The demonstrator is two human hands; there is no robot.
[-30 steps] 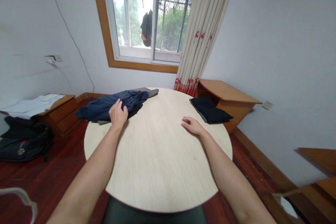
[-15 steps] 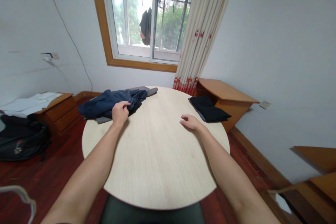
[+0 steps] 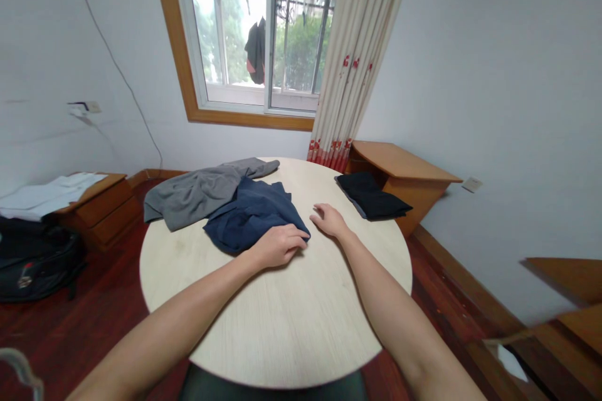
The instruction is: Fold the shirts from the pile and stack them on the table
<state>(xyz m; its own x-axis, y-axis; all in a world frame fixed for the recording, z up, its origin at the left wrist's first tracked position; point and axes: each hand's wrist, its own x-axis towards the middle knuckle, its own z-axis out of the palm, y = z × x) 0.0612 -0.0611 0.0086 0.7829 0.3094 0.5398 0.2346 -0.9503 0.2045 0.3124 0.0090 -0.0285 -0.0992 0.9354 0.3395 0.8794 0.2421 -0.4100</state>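
A crumpled navy blue garment (image 3: pixel 251 210) lies near the middle of the pale round table (image 3: pixel 282 326). My left hand (image 3: pixel 281 244) is closed on its near right corner, fingers pinching the cloth. My right hand (image 3: pixel 330 220) rests just right of the garment, apart from it, fingers loosely curved with nothing in them. Behind and left of the navy cloth a grey garment (image 3: pixel 192 191) is spread out, partly under it. Folded black cloth (image 3: pixel 374 195), with a grey edge showing, lies at the table's right side.
Beyond the table's right edge stands a wooden desk (image 3: pixel 402 163). A curtain (image 3: pixel 357 56) hangs by the window (image 3: pixel 235 44). At left are a low drawer cabinet (image 3: pixel 106 210) with papers on it and a black bag (image 3: pixel 35 263).
My left hand has drawn the navy garment rightward and nearer, off the grey one, which now shows. My right hand has shifted slightly left.
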